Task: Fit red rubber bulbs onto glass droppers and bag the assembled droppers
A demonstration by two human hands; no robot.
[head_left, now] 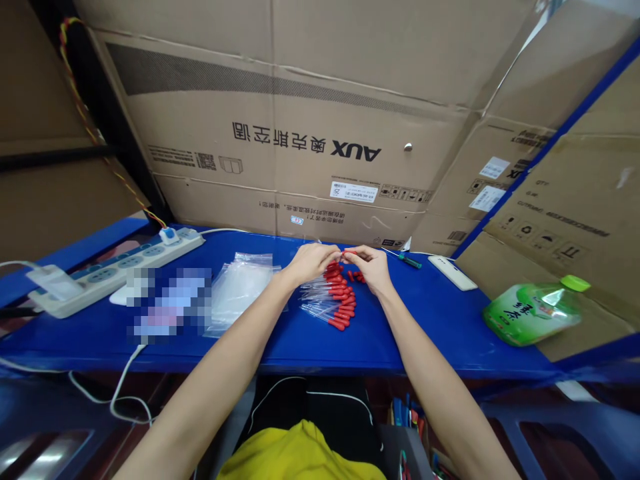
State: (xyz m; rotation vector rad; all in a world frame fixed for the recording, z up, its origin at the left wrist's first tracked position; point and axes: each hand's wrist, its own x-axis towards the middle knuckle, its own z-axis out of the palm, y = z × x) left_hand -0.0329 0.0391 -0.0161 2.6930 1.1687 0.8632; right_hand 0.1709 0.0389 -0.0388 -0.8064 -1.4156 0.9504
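Observation:
Both my hands meet over the middle of the blue table (410, 327). My left hand (311, 260) is closed in a pinch, its fingertips touching those of my right hand (369, 264), which is also pinched. Between the fingertips sits a small red-capped dropper piece (342, 254). Just below the hands lies a row of clear droppers with red rubber bulbs (336, 300), several of them side by side. A few loose red bulbs (356, 275) lie by my right hand.
A pile of clear plastic bags (239, 288) lies left of the hands. A white power strip (115, 268) runs along the far left. A green bottle (533, 312) lies on its side at the right. A white remote-like item (453, 273) and green screwdriver (410, 261) lie behind. Cardboard boxes (300, 133) wall the back.

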